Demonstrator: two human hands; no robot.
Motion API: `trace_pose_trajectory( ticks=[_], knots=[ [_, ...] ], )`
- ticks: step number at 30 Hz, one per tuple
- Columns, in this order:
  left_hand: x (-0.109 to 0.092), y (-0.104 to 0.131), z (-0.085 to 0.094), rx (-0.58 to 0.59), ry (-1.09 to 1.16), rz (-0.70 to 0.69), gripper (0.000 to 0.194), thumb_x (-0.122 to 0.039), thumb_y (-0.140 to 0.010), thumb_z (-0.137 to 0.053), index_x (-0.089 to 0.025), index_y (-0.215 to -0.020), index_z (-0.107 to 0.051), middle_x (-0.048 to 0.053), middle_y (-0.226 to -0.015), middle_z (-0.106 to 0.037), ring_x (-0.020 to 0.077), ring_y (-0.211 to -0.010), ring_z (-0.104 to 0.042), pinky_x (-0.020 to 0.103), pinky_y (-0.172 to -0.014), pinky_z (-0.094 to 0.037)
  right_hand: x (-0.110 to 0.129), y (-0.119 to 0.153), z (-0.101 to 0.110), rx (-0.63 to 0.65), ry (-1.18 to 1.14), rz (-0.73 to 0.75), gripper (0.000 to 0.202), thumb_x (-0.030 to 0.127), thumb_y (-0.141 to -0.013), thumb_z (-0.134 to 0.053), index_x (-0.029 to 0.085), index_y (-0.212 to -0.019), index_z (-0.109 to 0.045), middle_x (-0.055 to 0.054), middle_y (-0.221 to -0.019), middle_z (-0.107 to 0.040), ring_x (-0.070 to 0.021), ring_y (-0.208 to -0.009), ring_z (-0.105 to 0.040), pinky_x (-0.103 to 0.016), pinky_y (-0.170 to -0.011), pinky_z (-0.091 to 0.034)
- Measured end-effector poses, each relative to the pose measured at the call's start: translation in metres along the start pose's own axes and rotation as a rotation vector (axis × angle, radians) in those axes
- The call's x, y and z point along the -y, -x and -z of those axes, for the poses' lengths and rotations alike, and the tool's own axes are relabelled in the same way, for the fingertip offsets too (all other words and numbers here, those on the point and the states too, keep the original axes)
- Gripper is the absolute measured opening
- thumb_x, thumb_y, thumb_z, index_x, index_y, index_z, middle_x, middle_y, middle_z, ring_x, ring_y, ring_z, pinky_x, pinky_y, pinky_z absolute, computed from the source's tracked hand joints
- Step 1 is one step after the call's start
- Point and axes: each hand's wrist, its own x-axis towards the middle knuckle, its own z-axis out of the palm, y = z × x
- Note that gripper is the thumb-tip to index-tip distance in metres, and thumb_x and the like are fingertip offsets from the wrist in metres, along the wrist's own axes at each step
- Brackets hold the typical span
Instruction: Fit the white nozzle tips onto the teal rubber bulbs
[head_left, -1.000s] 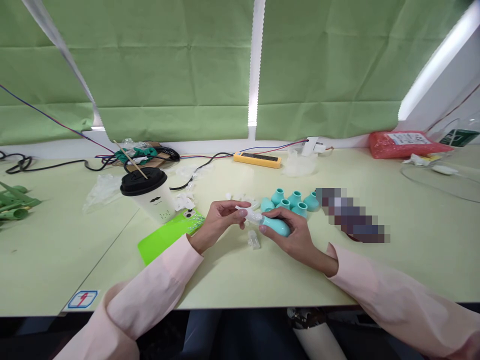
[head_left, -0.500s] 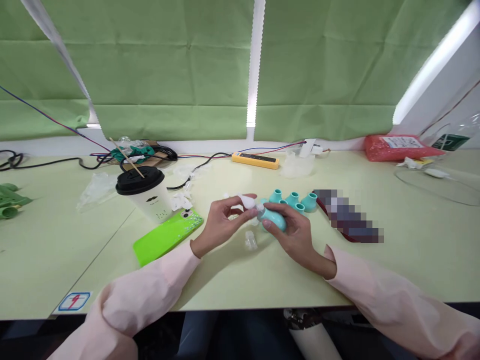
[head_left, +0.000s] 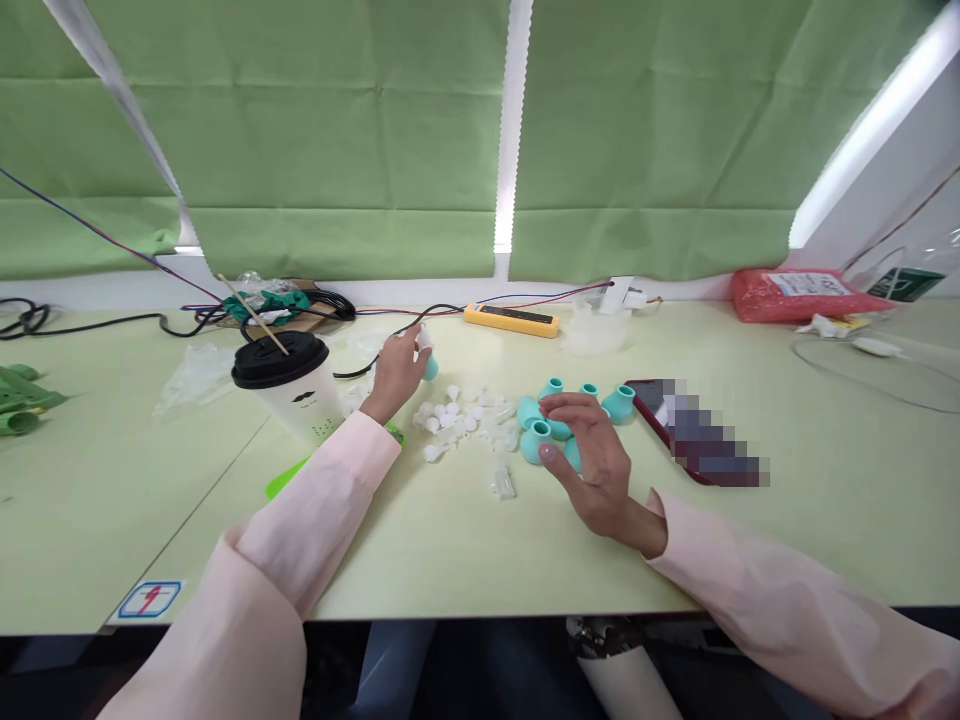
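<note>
My left hand [head_left: 397,375] is closed around a turquoise squeeze bulb [head_left: 430,369] with a white tip, toward the back of the table; its fingers cover part of it. Over a group of turquoise bulbs [head_left: 537,445] with open necks, my right hand [head_left: 596,465] holds nothing, its fingers apart. Whether it touches any of them I cannot tell. Between the hands lies a loose pile of small white tips [head_left: 454,415]. Clear plastic pieces [head_left: 501,430] sit beside that pile, and another clear piece [head_left: 503,482] lies in front.
A paper cup [head_left: 304,405] with a black lid and stick stands at left. Under my left forearm is a green phone case [head_left: 289,478]. A dark phone [head_left: 694,440] lies to the right. Behind are a yellow power strip [head_left: 510,320] and a red package [head_left: 802,297].
My left hand has carried the tipped bulb back and to the left, away from the right hand. My right hand has let go of it and opened. The white pile is now uncovered.
</note>
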Motion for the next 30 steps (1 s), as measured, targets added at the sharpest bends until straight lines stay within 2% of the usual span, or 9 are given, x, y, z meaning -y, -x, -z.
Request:
trace_pose_trajectory(
  ticks=[5,8,11,13,15,19,24,26,30],
  knots=[
    [0.005,0.003,-0.002,0.112,0.034,0.03,0.041,-0.028,-0.075,-0.044,-0.014,-0.113,-0.043,0.006,-0.076,-0.059,0.0188,-0.071,-0.053,0.03,-0.066,-0.04,0.0,-0.004,0.002,-0.026,0.067,0.046,0.019,0.02,-0.074,-0.048,0.021,-0.092,-0.043,-0.008,-0.097,-0.044,-0.0209,-0.094,-0.047,-0.041,-0.078,-0.041],
    [-0.002,0.006,0.007,-0.026,0.015,0.003,0.048,-0.028,-0.072,-0.048,-0.013,-0.117,-0.038,0.01,-0.091,-0.055,0.021,-0.082,-0.05,0.034,-0.073,-0.039,-0.002,-0.009,0.005,-0.013,0.204,0.078,0.022,0.02,-0.073,-0.049,0.02,-0.094,-0.044,-0.009,-0.1,-0.044,-0.0215,-0.096,-0.045,-0.039,-0.077,-0.04],
    [-0.019,0.017,0.022,-0.207,-0.007,-0.153,0.044,-0.024,-0.074,-0.046,-0.013,-0.116,-0.039,0.013,-0.103,-0.048,0.0232,-0.094,-0.043,0.037,-0.08,-0.036,-0.007,-0.015,0.009,0.099,0.487,0.124,0.021,0.024,-0.073,-0.05,0.019,-0.093,-0.048,-0.009,-0.097,-0.048,-0.0231,-0.092,-0.045,-0.039,-0.074,-0.037],
    [-0.033,0.031,0.03,-0.127,0.029,-0.339,0.03,-0.022,-0.075,-0.042,-0.014,-0.104,-0.049,0.01,-0.092,-0.052,0.0216,-0.09,-0.044,0.036,-0.08,-0.037,-0.01,-0.016,0.01,0.199,0.701,0.14,0.021,0.027,-0.073,-0.049,0.018,-0.091,-0.052,-0.009,-0.094,-0.052,-0.0243,-0.088,-0.044,-0.04,-0.072,-0.032],
    [-0.045,0.045,0.034,0.089,0.084,-0.461,0.022,-0.022,-0.075,-0.043,-0.014,-0.092,-0.055,0.007,-0.08,-0.054,0.0191,-0.082,-0.045,0.032,-0.074,-0.04,-0.013,-0.016,0.009,0.278,0.848,0.148,0.022,0.03,-0.074,-0.048,0.017,-0.089,-0.055,-0.009,-0.095,-0.053,-0.0252,-0.087,-0.043,-0.041,-0.072,-0.029],
    [-0.055,0.067,0.029,0.33,0.055,-0.503,0.029,-0.027,-0.071,-0.05,-0.015,-0.097,-0.055,0.008,-0.084,-0.051,0.0206,-0.083,-0.044,0.034,-0.073,-0.041,-0.01,-0.012,0.005,0.413,0.938,0.215,0.023,0.03,-0.075,-0.045,0.018,-0.091,-0.056,-0.009,-0.106,-0.05,-0.0267,-0.094,-0.039,-0.043,-0.075,-0.024],
    [-0.056,0.075,0.021,0.373,0.017,-0.548,0.029,-0.024,-0.072,-0.051,-0.021,-0.101,-0.054,0.009,-0.099,-0.045,0.023,-0.093,-0.038,0.04,-0.078,-0.037,-0.008,-0.004,-0.001,0.562,1.064,0.301,0.033,0.016,-0.073,-0.046,0.025,-0.104,-0.051,-0.006,-0.126,-0.036,-0.0305,-0.108,-0.029,-0.051,-0.083,-0.016],
    [-0.059,0.076,0.021,0.367,-0.01,-0.575,0.024,-0.022,-0.074,-0.049,-0.022,-0.097,-0.056,0.009,-0.103,-0.043,0.0241,-0.096,-0.036,0.042,-0.079,-0.036,-0.011,-0.002,-0.004,0.554,1.134,0.29,0.04,0.009,-0.072,-0.045,0.026,-0.107,-0.05,-0.006,-0.131,-0.031,-0.0313,-0.111,-0.027,-0.054,-0.085,-0.012],
    [-0.066,0.079,0.023,0.337,-0.043,-0.603,0.017,-0.022,-0.073,-0.051,-0.018,-0.088,-0.058,0.01,-0.103,-0.042,0.0257,-0.099,-0.033,0.042,-0.078,-0.034,-0.018,0.003,-0.009,0.529,1.177,0.235,0.032,0.009,-0.073,-0.044,0.024,-0.101,-0.053,-0.007,-0.133,-0.028,-0.0333,-0.114,-0.025,-0.058,-0.086,-0.011]
  ],
)
